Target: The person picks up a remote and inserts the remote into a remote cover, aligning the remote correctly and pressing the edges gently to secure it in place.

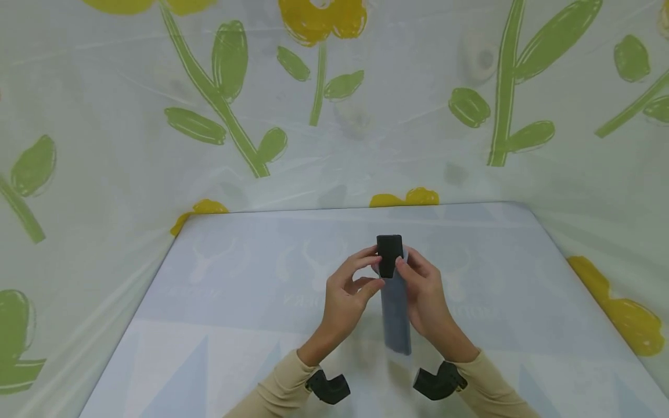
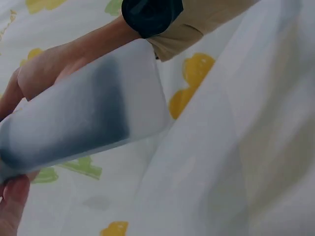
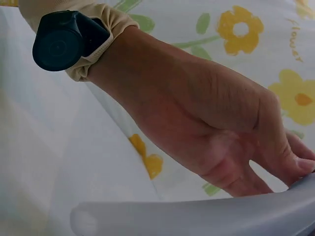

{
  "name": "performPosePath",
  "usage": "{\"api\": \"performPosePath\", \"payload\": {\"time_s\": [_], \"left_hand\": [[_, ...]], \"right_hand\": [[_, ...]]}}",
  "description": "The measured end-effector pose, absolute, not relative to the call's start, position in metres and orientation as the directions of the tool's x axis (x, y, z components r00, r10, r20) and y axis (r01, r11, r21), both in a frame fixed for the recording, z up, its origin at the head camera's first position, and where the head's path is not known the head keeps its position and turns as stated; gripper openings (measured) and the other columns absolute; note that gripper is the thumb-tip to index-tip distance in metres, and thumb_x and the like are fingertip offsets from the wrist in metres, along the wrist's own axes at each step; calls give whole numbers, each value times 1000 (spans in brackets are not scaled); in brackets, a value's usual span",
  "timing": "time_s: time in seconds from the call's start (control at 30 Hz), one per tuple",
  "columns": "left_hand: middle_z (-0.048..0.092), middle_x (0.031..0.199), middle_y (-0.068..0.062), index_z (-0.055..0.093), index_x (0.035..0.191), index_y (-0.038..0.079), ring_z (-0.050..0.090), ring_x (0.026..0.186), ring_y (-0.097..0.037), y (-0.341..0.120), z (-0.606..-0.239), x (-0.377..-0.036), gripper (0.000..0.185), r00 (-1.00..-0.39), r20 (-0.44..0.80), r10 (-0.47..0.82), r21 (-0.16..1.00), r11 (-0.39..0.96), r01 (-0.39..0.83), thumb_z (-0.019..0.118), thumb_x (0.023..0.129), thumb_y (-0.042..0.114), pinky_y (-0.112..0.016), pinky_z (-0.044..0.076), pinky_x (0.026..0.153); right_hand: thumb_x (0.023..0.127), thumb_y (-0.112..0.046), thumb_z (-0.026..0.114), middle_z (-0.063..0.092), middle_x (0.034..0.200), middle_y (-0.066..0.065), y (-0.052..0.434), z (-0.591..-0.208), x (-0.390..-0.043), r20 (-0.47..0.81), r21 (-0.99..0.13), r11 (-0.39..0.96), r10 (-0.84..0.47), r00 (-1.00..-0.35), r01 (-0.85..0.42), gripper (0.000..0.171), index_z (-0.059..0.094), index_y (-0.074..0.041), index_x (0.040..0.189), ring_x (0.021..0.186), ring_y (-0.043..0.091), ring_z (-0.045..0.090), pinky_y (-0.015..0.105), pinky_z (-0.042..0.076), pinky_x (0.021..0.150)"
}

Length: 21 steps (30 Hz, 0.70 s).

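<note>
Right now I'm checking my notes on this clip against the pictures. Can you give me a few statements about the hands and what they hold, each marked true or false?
1. Both hands hold the translucent sleeve above the table. True.
2. A black block sticks out of the sleeve's far end. True.
3. The left hand lies flat on the table, away from the sleeve. False: its fingers pinch the sleeve near the black block.
4. The backdrop shows red stripes. False: it shows yellow flowers with green stems and leaves.
5. The right hand grips the sleeve from its right side. True.
</note>
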<state>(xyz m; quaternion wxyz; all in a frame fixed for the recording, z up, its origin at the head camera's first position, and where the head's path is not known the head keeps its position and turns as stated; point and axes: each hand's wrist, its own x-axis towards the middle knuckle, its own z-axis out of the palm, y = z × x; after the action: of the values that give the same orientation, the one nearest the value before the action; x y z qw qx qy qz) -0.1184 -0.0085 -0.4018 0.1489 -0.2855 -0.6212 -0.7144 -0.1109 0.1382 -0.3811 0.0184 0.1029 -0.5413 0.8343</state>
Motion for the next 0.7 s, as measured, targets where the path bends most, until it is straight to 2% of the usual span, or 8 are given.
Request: {"api": "performPosePath", "payload": {"time_s": [0.1, 0.23, 0.33, 0.4, 0.53, 0.6, 0.7], "left_hand": [[51, 134, -19, 59, 119, -10, 51, 120, -32, -12, -407, -122, 39, -771, 614, 168, 785, -235, 573, 65, 80, -15, -46, 52, 83], [53, 131, -22, 62, 111, -14, 54, 116, -36, -16, -408, -126, 33, -747, 644, 166, 757, -281, 590, 67, 78, -15, -51, 52, 79], [55, 126, -24, 65, 102, -16, 55, 113, -37, -19, -407, -130, 28, -732, 662, 162, 742, -279, 609, 69, 74, -18, -47, 54, 77], [56, 122, -28, 65, 96, -16, 56, 110, -39, -21, -401, -130, 25, -712, 681, 171, 729, -259, 634, 69, 72, -20, -45, 55, 76], [54, 112, -28, 65, 86, -10, 57, 101, -41, -25, -390, -132, 19, -681, 695, 230, 716, -133, 686, 72, 70, -18, -38, 57, 73], [52, 110, -23, 66, 83, -3, 58, 97, -35, -28, -390, -135, 16, -680, 676, 284, 716, -36, 697, 75, 72, -11, -34, 57, 75], [48, 114, -15, 67, 79, 6, 54, 104, -27, -36, -394, -143, 14, -677, 648, 349, 691, 104, 715, 78, 74, 2, -33, 53, 86]], "right_hand": [[99, -7, 47, 57, 116, 12, 137, -380, -111, 202, -908, -381, -35, -979, -174, 31, 50, 3, 128, 101, 24, 62, 32, 49, 88], [100, -11, 47, 57, 112, 8, 136, -380, -111, 205, -914, -361, -7, -979, -188, 30, 51, 1, 127, 94, 20, 56, 31, 49, 78], [101, -15, 46, 56, 112, 7, 134, -380, -112, 191, -920, -349, 0, -982, -179, 31, 51, 0, 127, 93, 20, 54, 30, 49, 77], [101, -18, 46, 55, 113, 7, 133, -381, -113, 175, -929, -331, 6, -984, -168, 33, 49, 0, 129, 96, 20, 52, 31, 47, 80], [101, -20, 47, 57, 111, 3, 134, -384, -116, 145, -940, -308, 24, -989, -146, 33, 49, -1, 128, 97, 19, 51, 30, 44, 84], [101, -19, 47, 59, 108, 0, 135, -385, -117, 138, -941, -309, 22, -990, -139, 33, 48, -4, 130, 95, 17, 53, 27, 46, 82], [100, -17, 48, 63, 103, -1, 134, -388, -119, 159, -939, -308, -3, -987, -151, 36, 43, -6, 134, 90, 15, 58, 25, 50, 77]]}}
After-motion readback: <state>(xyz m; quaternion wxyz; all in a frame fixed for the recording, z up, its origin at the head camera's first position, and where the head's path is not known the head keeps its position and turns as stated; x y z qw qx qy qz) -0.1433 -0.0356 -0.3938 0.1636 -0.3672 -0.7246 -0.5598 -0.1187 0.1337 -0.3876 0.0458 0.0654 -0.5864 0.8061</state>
